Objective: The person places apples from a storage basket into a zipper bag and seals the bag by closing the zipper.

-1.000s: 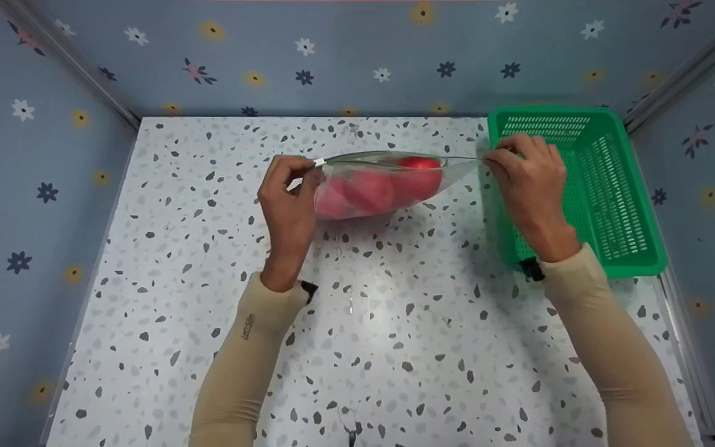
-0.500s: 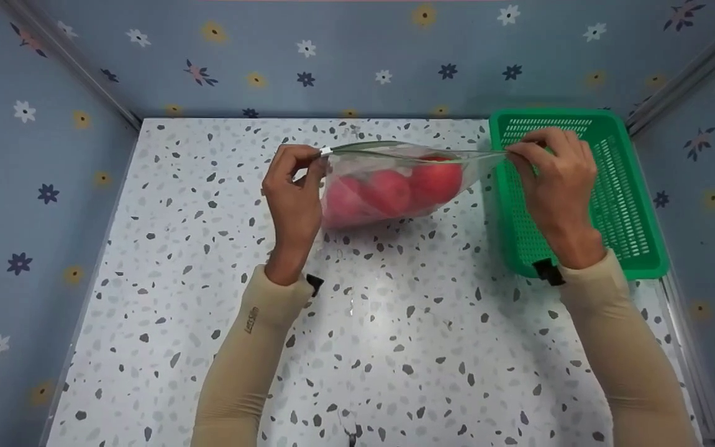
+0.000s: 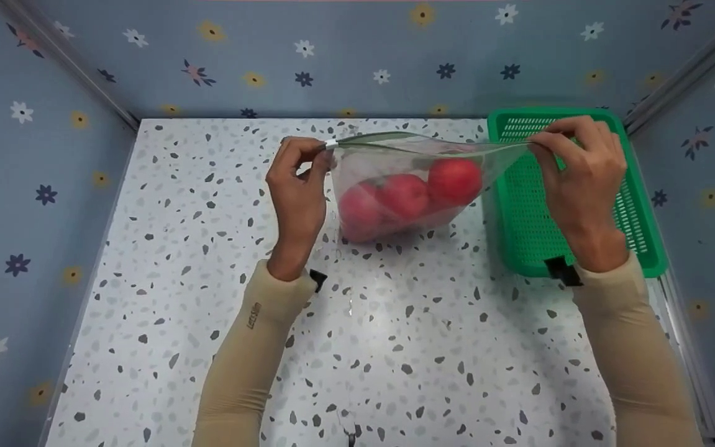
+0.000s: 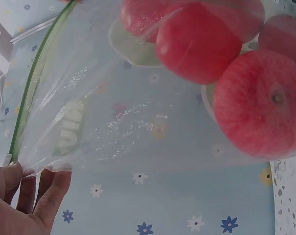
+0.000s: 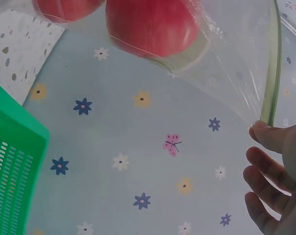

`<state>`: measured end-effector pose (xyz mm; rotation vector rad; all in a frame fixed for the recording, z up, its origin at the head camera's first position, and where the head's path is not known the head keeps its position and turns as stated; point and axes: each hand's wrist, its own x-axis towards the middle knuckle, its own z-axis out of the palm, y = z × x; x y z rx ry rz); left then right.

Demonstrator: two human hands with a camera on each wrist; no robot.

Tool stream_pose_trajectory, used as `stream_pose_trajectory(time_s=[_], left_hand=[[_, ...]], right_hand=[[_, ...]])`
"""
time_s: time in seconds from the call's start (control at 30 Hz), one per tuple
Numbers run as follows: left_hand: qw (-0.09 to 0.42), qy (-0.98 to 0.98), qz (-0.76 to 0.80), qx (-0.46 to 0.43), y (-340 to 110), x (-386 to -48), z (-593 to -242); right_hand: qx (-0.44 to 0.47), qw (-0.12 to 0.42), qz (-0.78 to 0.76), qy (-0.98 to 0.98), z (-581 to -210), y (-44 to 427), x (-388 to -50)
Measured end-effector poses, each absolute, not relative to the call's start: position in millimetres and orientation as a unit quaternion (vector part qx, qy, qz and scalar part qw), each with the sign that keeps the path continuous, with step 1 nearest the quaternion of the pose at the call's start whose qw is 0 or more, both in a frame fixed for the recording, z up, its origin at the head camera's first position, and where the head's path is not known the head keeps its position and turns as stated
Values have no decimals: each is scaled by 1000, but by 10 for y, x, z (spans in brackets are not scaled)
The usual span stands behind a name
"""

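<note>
A clear zip bag [image 3: 363,166] with several red apples [image 3: 455,180] in it is stretched between my two hands. My left hand [image 3: 298,198] pinches its top left corner, by the white slider [image 3: 331,144]. Thumb and forefinger of my right hand [image 3: 584,180] pinch the top right corner; in the right wrist view the other fingers are loosely bent, apart from the bag. The green zip strip [image 4: 34,81] runs along the top, its two edges parted in the middle in the head view. Whether the bag's bottom touches the table cannot be told.
A green perforated basket [image 3: 654,248] stands at the table's back right, partly beneath my right hand. The speckled white table [image 3: 394,347] is bounded by flower-patterned walls [image 3: 345,56] at the back and both sides.
My right hand has moved right and farther back, my left slightly the same way. The bag is spread wider, looks larger, and its apples show more clearly.
</note>
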<state>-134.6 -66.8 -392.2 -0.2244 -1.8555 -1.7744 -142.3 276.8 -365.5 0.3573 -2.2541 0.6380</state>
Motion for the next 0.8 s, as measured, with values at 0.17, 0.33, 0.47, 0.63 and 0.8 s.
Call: stream_pose_trajectory(time_s=[0.17, 0.33, 0.47, 0.63, 0.8], left_hand=[[270, -691, -665, -89, -649, -1362, -3894], [256, -692, -669, -93, -645, -1402, -3877], [233, -688, -682, -83, -649, -1439, -3876], [222, -688, -687, -79, -632, -1461, -3886], [218, -687, -689, -76, -597, -1460, -3899]], right_hand=[[141, 372, 244, -884, -3566, 2808, -1396], [138, 367, 239, -889, -3494, 2835, -1402], [133, 359, 238, -893, -3471, 2838, -1445], [121, 346, 241, -899, -3494, 2837, -1516], [108, 334, 258, -900, -3546, 2832, -1576]])
